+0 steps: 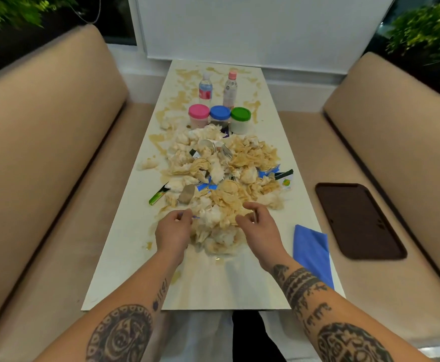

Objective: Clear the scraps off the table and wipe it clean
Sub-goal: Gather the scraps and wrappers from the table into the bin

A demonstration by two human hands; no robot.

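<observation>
A big pile of scraps [221, 178], made of stained crumpled tissues, torn wrappers and small cartons, covers the middle of the long white table [125, 257]. Both my hands are at the pile's near end. My left hand [173, 232] has its fingers curled and pinches a small scrap at the pile's left edge. My right hand [259, 227] curves over the right side of the heap, thumb and fingers apart and touching the tissues. A folded blue cloth [311, 250] lies on the table right of my right hand. Brown spill stains [179, 99] mark the far tabletop.
Three jars with pink [198, 115], blue [220, 113] and green [240, 120] lids stand beyond the pile, with two water bottles [205, 88] behind them. A dark brown tray [358, 220] lies on the right bench seat. Beige padded benches flank the table.
</observation>
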